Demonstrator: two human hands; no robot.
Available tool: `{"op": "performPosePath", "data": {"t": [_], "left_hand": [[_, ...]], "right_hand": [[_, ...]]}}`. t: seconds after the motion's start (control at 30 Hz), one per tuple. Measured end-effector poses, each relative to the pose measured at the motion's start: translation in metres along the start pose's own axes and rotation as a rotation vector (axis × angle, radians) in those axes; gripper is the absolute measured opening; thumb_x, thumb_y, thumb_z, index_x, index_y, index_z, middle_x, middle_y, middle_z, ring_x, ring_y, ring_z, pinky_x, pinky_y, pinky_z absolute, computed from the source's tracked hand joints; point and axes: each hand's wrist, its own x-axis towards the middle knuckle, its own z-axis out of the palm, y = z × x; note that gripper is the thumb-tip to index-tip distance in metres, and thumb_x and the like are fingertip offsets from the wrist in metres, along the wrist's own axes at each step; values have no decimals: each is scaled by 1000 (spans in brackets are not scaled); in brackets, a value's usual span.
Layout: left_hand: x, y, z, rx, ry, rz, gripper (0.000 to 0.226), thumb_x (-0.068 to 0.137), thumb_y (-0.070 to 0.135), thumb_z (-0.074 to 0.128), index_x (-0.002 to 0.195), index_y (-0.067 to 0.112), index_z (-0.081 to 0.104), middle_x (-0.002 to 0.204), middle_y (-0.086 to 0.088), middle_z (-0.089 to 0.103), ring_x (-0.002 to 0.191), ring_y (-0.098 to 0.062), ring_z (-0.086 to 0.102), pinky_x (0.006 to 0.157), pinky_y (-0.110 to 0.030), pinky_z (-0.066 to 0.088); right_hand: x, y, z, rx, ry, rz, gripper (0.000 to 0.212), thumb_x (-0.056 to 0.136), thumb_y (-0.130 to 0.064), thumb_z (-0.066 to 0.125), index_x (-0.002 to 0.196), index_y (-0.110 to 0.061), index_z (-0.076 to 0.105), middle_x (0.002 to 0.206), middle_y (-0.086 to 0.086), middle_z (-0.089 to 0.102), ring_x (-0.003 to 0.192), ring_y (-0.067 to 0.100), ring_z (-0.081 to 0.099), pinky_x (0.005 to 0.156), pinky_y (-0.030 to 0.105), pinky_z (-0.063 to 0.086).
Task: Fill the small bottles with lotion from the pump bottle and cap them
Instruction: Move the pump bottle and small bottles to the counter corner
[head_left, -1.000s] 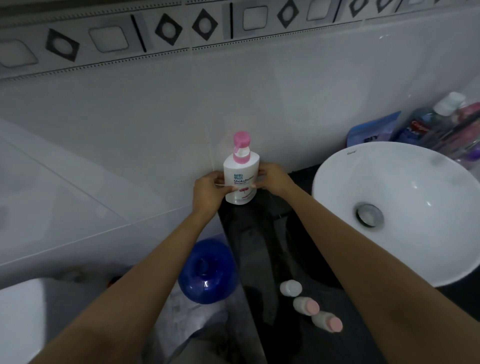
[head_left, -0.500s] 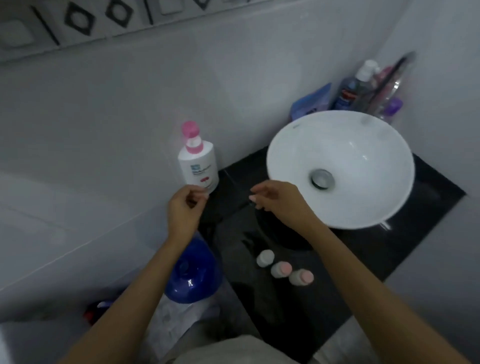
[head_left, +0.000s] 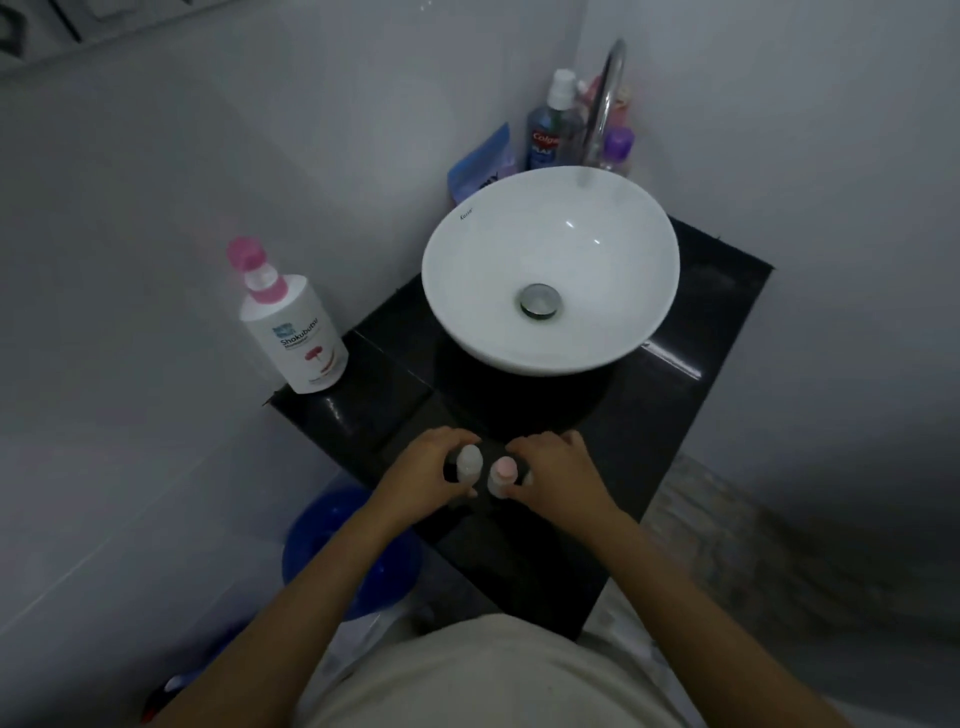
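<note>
Your left hand (head_left: 422, 478) has its fingers (head_left: 445, 448) curled round a small bottle with a white cap (head_left: 469, 464), thumb on the near side. Your right hand (head_left: 555, 474) curls in the same way round a small bottle with a pink cap (head_left: 502, 475). The two bottles stand just beside each other near the front edge of the black table (head_left: 691, 332). I can find no third small bottle; if there is one, your right hand hides it.

The pump bottle (head_left: 296, 328) stands upright at the back left corner of the table, against the wall and well apart from both hands. The white basin (head_left: 550, 270) fills the back right part.

By my reading you are at the start: taking up the small bottles, both caps on, nothing filled yet. The next move calls for a cap to come off, so steady one bottle with one hand and twist its cap with the other. Set the cap down on the table where it cannot roll over the front edge. Then bring the open neck under the pump's spout, or draw the pump bottle forward. Press slowly, for the neck looks narrow.
</note>
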Motion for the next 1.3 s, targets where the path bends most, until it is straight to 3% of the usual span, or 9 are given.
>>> {"op": "performPosePath", "data": {"t": [0.13, 0.47, 0.6, 0.77, 0.87, 1.0, 1.17, 1.3], "left_hand": [[1, 1, 5, 26, 54, -28, 38, 72, 9, 76, 106, 20, 66, 108, 2, 64, 99, -13, 60, 88, -30, 50], [-6, 2, 2, 49, 96, -89, 29, 74, 15, 75, 102, 17, 66, 100, 1, 62, 91, -13, 60, 82, -37, 53], [-19, -6, -19, 37, 247, -163, 30, 74, 18, 74, 103, 20, 65, 99, 2, 61, 88, -14, 59, 79, -36, 53], [-28, -27, -59, -14, 493, -292, 30, 75, 13, 76, 103, 15, 65, 101, -2, 62, 86, -13, 58, 73, -22, 46], [-24, -40, -79, 4, 573, -385, 31, 77, 14, 75, 106, 11, 64, 104, -5, 61, 89, -17, 59, 78, -29, 49], [-12, -54, -95, -7, 624, -496, 29, 76, 15, 76, 101, 5, 64, 102, -13, 64, 90, -25, 61, 80, -41, 53], [1, -67, -103, -33, 689, -555, 21, 73, 11, 75, 90, 5, 64, 90, -9, 65, 82, -26, 62, 65, -29, 45], [8, -76, -103, -39, 692, -606, 19, 72, 12, 75, 87, 8, 63, 92, -11, 65, 76, -19, 54, 62, -26, 39]], "right_hand": [[3, -4, 3, -124, -50, -4, 26, 84, -41, 57, 99, -19, 59, 102, 0, 65, 98, 20, 53, 87, 36, 29], [9, -12, 2, -216, -57, -64, 27, 89, -40, 51, 102, -18, 59, 104, 0, 66, 101, 20, 53, 93, 36, 27], [22, -26, -6, -127, 15, -150, 27, 85, -42, 55, 100, -21, 60, 96, -3, 67, 95, 18, 56, 89, 34, 30], [66, -66, -20, 42, 26, -247, 25, 78, -37, 66, 94, -16, 63, 88, 1, 69, 87, 22, 62, 81, 34, 33], [103, -91, -21, 62, -7, -301, 21, 81, -32, 65, 92, -14, 61, 89, 4, 69, 87, 22, 63, 81, 31, 37], [152, -121, -14, 38, -73, -318, 25, 85, -30, 62, 96, -8, 61, 94, 10, 68, 89, 25, 63, 87, 41, 48], [187, -141, 3, 6, -122, -338, 26, 86, -28, 62, 101, -7, 59, 100, 12, 67, 93, 27, 63, 87, 41, 48], [202, -145, 17, -26, -129, -336, 24, 87, -26, 61, 101, -7, 59, 101, 12, 67, 93, 27, 63, 84, 36, 46]]}}
